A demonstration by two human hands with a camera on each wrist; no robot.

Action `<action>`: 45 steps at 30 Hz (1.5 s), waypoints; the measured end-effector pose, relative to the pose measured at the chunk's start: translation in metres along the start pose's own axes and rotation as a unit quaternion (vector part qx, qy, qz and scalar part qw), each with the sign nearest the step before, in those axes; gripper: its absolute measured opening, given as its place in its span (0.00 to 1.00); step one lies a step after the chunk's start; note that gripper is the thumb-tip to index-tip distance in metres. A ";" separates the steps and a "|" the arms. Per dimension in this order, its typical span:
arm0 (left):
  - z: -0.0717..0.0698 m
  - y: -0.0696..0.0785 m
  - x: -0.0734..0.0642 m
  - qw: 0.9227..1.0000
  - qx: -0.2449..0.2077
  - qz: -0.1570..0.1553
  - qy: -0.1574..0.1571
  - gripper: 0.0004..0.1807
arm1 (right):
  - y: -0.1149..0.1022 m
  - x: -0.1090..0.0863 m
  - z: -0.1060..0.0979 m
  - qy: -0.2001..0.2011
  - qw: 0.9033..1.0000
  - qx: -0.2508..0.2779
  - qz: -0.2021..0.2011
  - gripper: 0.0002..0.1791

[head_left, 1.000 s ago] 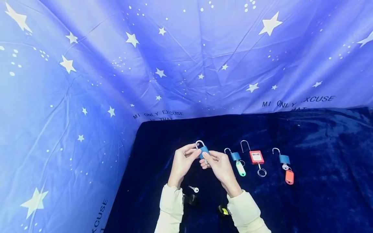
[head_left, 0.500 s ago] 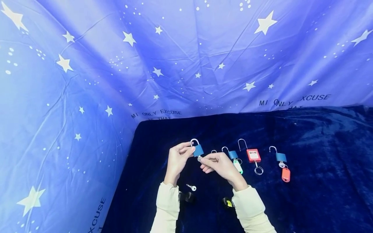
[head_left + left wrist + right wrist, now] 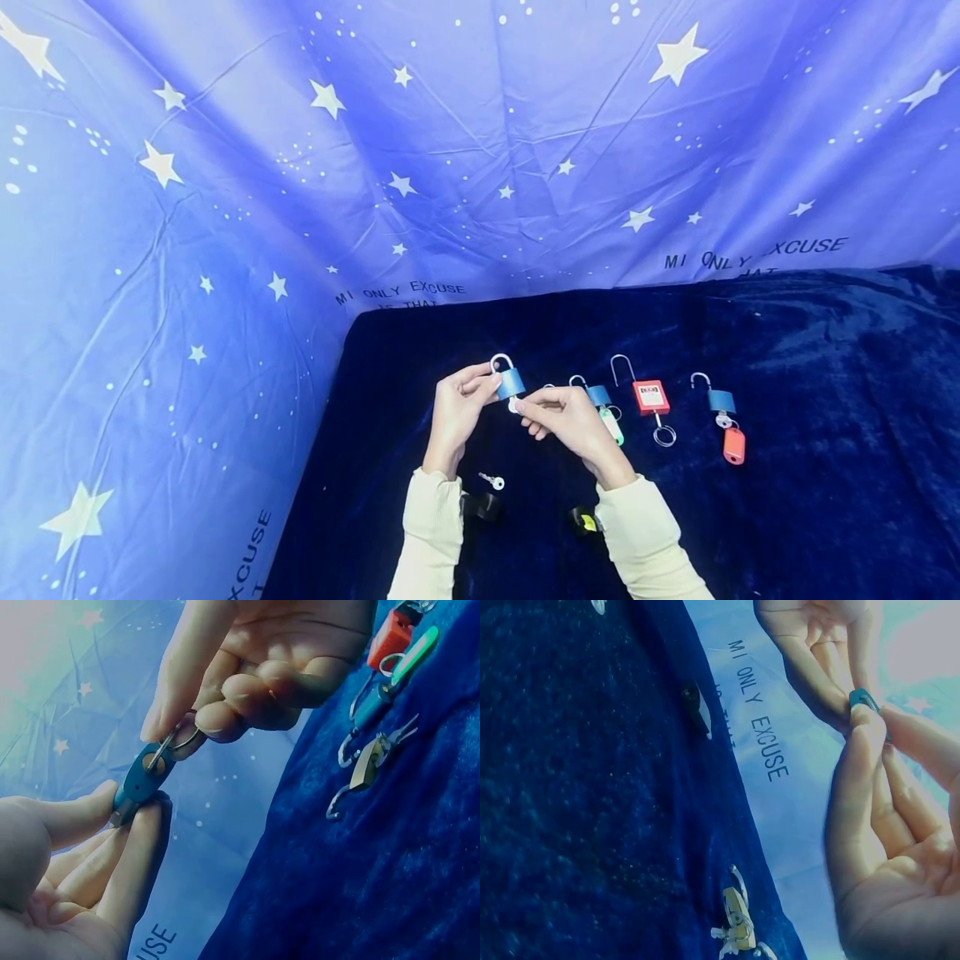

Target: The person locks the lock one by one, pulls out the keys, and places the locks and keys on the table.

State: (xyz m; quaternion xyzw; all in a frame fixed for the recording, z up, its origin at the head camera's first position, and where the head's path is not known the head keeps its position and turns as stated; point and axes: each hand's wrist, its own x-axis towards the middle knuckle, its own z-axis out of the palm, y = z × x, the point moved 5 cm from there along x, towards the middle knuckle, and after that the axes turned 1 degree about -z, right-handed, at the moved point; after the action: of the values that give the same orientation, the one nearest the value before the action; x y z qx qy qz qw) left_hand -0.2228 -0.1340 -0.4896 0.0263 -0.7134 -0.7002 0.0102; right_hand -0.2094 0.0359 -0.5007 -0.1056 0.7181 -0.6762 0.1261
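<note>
In the head view my left hand [image 3: 457, 417] holds a blue padlock [image 3: 510, 384] up by its side, between thumb and fingers, with the silver shackle pointing upward. A key [image 3: 513, 406] sticks out of the padlock's underside. The thumb and index finger of my right hand [image 3: 573, 427] pinch that key, its other fingers curled beneath. Seen from the left wrist, the key [image 3: 160, 754] sits in the round keyway, and a ring hangs beside it. From the right wrist, the fingers hide most of the padlock [image 3: 861, 697].
To the right lie a blue padlock [image 3: 597, 395] with a green tag, a red padlock [image 3: 651, 397] and a blue padlock [image 3: 722, 402] with an orange tag. A brass padlock [image 3: 365, 766] lies nearer the hands. A loose key [image 3: 492, 481] rests on the dark blue cloth [image 3: 825, 467].
My right hand has slid from the padlock's body down to the key, uncovering the blue body. My left hand keeps its hold, and the padlock sits slightly more left in view.
</note>
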 end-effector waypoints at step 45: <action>0.007 -0.022 0.005 0.998 0.045 -0.001 0.041 0.16 | 0.011 -0.021 0.001 -0.216 0.968 -0.126 0.024 0.10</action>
State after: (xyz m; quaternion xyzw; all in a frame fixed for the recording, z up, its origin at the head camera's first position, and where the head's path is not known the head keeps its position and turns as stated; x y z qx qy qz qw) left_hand -0.2272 -0.1279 -0.5114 0.0566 -0.7431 -0.6657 0.0374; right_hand -0.1893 0.0420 -0.5109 -0.2466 0.7558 -0.5379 0.2803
